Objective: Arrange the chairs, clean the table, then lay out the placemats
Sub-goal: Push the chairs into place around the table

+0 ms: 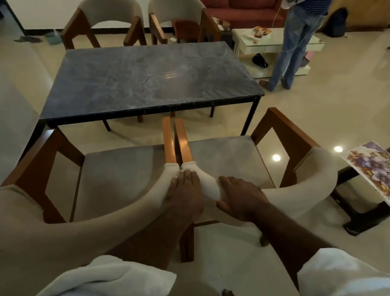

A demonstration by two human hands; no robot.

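As both arms reach forward, the right hand (241,196) is clamped on the right-hand armchair (223,154), the wooden-framed one with a curved beige padded back. The thumb is tucked under the end of the backrest and the fingers are wrapped over the top. The left hand (184,191) lies on the backrest end of the matching left-hand armchair (117,176), fingers draped over the padding. The thumb is hidden, so I cannot tell whether that is a grip or only a press.

Both armchairs sit side by side at the near side of the rectangular dark grey marble-topped table (152,81) on its thin black legs. Their seats face it and their inner wooden armrests are just beside each other, the tips at the table's near edge. Across the top, two more chairs of the same make stand at the far side, the far left chair (106,21) and the far right chair (176,18).

Off to the right, a rectangular placemat (378,171) printed with purple flowers lies on a low dark side table (368,215), well apart from the marble top. Whether it is one mat or a stack, I cannot tell.

In the background, a person in blue jeans (290,50) stands beside a white glass-topped coffee table (314,44), in front of a red sofa (242,4).
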